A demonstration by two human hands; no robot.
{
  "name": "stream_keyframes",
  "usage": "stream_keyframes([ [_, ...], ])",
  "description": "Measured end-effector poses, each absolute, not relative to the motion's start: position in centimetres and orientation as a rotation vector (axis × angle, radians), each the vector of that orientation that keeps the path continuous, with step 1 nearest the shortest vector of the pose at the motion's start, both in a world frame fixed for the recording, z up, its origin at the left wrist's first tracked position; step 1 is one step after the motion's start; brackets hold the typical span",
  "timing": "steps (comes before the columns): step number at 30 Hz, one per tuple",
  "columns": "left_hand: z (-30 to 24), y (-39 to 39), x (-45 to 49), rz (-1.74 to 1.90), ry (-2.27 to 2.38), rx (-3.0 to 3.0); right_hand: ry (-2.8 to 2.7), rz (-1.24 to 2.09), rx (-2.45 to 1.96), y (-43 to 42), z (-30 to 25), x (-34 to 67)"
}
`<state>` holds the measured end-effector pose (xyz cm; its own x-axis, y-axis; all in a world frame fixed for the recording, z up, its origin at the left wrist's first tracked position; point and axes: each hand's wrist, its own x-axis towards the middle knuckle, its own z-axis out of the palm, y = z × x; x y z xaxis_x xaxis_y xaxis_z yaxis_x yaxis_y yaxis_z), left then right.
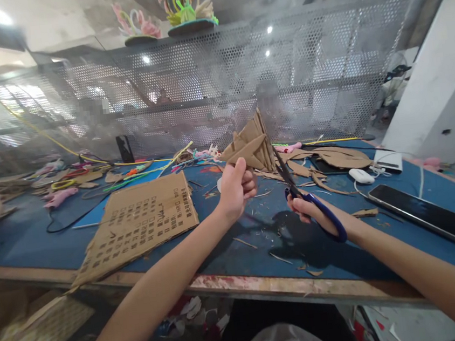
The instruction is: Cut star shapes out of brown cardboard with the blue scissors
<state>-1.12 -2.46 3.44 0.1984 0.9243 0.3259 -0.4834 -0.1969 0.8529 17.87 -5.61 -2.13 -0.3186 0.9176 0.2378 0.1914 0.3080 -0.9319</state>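
My left hand (235, 186) is closed on a folded piece of brown cardboard (251, 145), held up above the blue table top (138, 245). My right hand (311, 210) grips blue-handled scissors (316, 207). Their blades reach up to the right edge of the cardboard piece. A large flat cardboard sheet with printed characters (139, 220) lies on the table to the left of my left arm.
A black phone (425, 213) lies at the right, with a white mouse (361, 176) and cables behind it. Cardboard offcuts (332, 158) and slivers litter the table. Coloured craft bits (61, 196) lie far left. A perforated metal screen (219, 95) stands behind.
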Motion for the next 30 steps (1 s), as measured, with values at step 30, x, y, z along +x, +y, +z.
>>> stream_keyframes([
  [30,2.3,-3.1,0.1,1.375,0.518,1.178,-1.947,1.064,-1.104,-6.8,-0.8,17.7],
])
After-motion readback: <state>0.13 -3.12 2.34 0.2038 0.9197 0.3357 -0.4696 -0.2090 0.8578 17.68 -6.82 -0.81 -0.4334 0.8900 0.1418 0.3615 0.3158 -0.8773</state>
